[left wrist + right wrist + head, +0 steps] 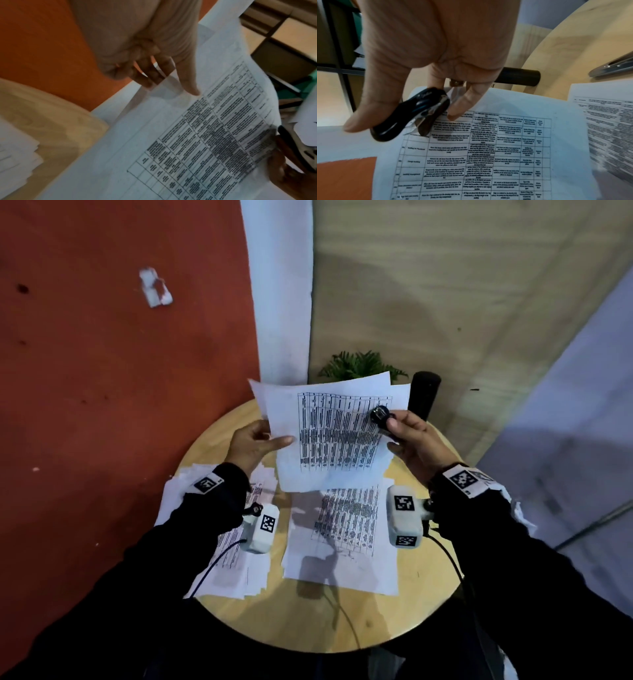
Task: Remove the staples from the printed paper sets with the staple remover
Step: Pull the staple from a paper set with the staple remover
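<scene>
Fingers of my right hand pinch the black claw-type staple remover against the held-up white printed table sheets, centre of the head view; my left hand grips their left edge, thumb on top; no staple visible to me; best slide the claws flat under it, squeeze slowly, keep the paper taut so nothing tears.
</scene>
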